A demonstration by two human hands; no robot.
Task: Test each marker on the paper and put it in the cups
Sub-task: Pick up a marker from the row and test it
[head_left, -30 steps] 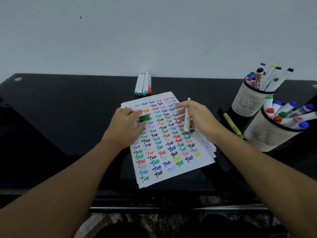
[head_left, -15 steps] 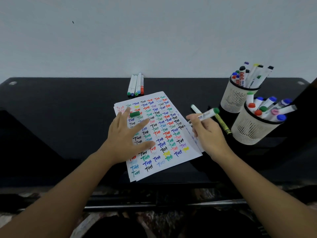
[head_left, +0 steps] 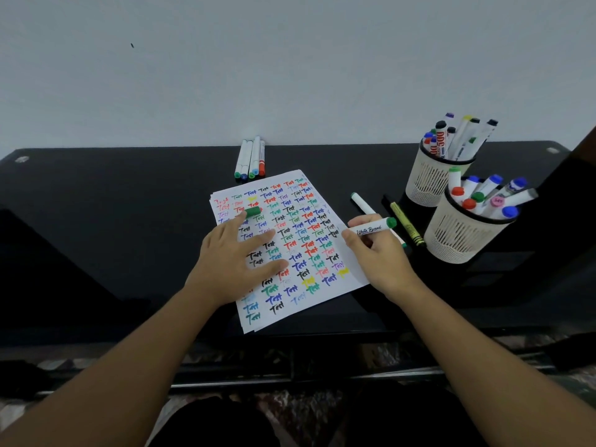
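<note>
A white paper (head_left: 322, 295) covered in coloured "Test" words lies on the black table. My left hand (head_left: 237, 262) rests flat on it with straight, spread fingers. A green cap (head_left: 252, 211) lies on the paper at my left fingertips. My right hand (head_left: 380, 256) grips a white whiteboard marker (head_left: 372, 228) with a green end, at the paper's right edge. Two white mesh cups, the far cup (head_left: 430, 183) and the near cup (head_left: 458, 235), stand at the right, both full of markers.
Several markers (head_left: 250, 161) lie side by side at the table's back edge by the wall. Another white marker (head_left: 362, 204) and a yellow-green crayon (head_left: 406, 229) lie between the paper and the cups. The black glass table (head_left: 113, 214) ends close to me.
My left hand let the green cap go and flattened on the paper. My right hand carried the marker from over the sheet to its right edge.
</note>
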